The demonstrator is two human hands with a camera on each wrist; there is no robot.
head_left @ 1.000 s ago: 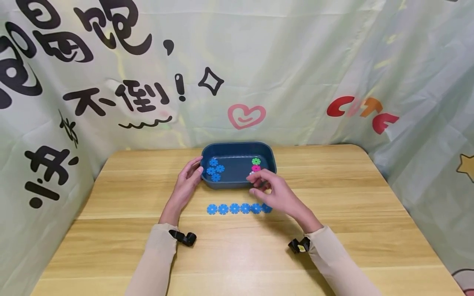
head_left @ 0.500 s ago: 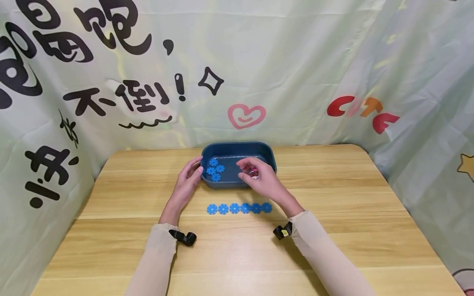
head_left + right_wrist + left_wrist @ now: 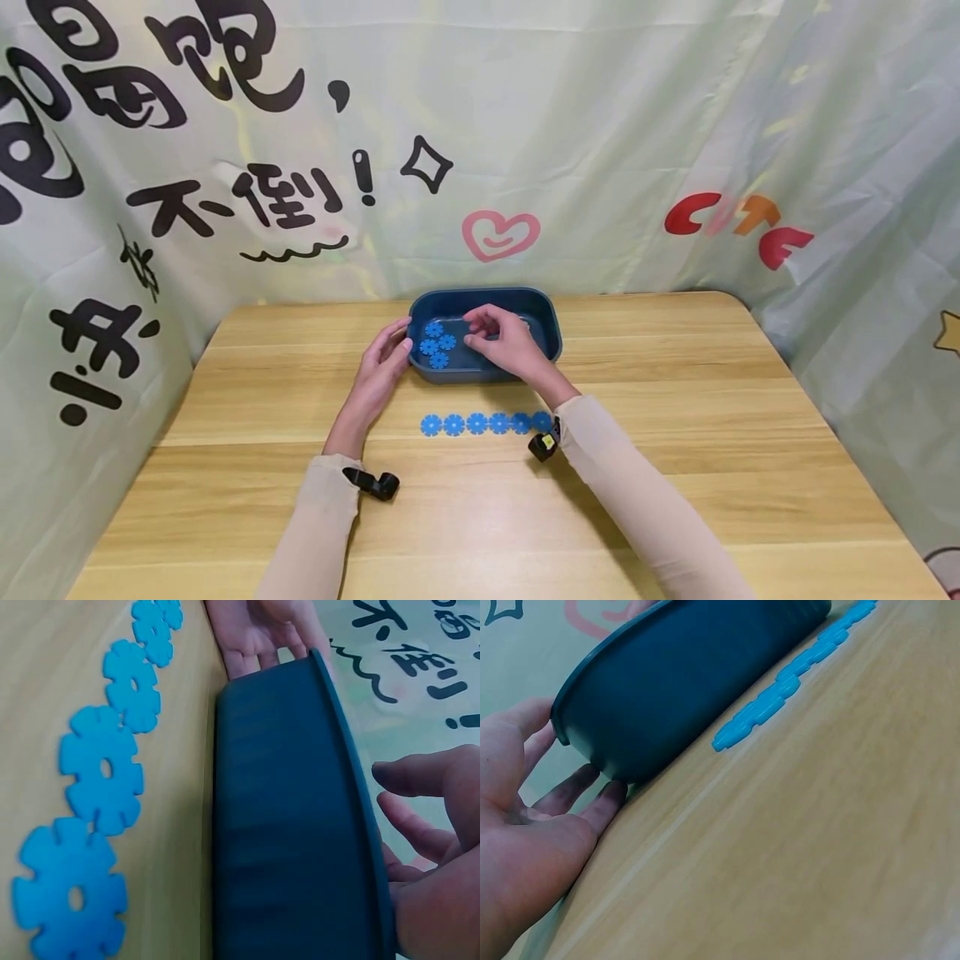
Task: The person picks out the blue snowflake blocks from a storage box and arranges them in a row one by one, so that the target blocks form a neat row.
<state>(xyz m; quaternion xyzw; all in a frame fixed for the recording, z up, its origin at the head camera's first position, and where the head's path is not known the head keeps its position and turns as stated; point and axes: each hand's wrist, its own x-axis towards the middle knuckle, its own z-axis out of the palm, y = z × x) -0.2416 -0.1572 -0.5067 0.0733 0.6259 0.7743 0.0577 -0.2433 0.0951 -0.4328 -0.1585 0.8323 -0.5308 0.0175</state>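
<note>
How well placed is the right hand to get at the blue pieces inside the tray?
Probably yes: the right hand hovers over the open tray, just right of those blue pieces, and nothing visible stands between. The left hand touches the tray's outside.

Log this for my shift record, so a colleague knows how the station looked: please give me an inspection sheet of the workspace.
Surface: wood-grain table, tray standing near its far edge.
Job's things: dark blue tray; blue pieces clustered inside its left part; row of six blue discs on the table, in front of the tray. The tray's right part is mostly hidden.
Clutter: nothing seen.
Hands: left hand touches the tray's left end; right hand reaches over the tray, nothing visible in its fingers. A black wrist device is worn on each side.
Cables: nothing seen.
Surroundings: printed fabric backdrop behind the table.
</note>
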